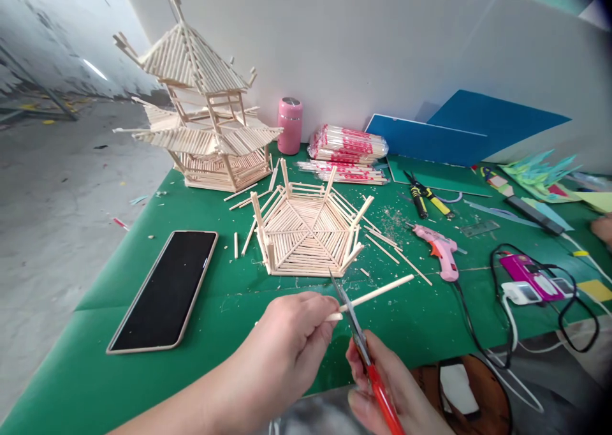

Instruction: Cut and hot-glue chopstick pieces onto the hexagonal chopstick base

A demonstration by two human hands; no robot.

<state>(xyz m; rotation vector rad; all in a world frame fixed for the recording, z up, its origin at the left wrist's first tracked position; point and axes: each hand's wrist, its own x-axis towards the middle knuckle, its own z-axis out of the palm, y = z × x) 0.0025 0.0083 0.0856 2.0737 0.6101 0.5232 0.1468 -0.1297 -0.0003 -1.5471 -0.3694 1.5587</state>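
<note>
My left hand (291, 336) is closed around wooden sticks; the cut end of one shows at the thumb. A longer wooden stick (382, 289) reaches out to the right of that hand. My right hand (382, 368) grips red-handled scissors (354, 323), seen nearly edge-on. Their blades cross the long stick close to my left fingers. Just beyond my hands sits a six-sided stick base (310, 232) with a slatted floor, low rails and upright corner posts. Loose stick pieces (382, 247) lie beside it.
A stick pagoda (201, 116) stands at the back left. Around the green table are a phone (165, 291), a pink canister (289, 125), bagged sticks (349, 148), yellow-handled pliers (425, 196), a pink glue gun (440, 250) and a corded power strip (530, 279). Another person's hand (602, 228) shows far right.
</note>
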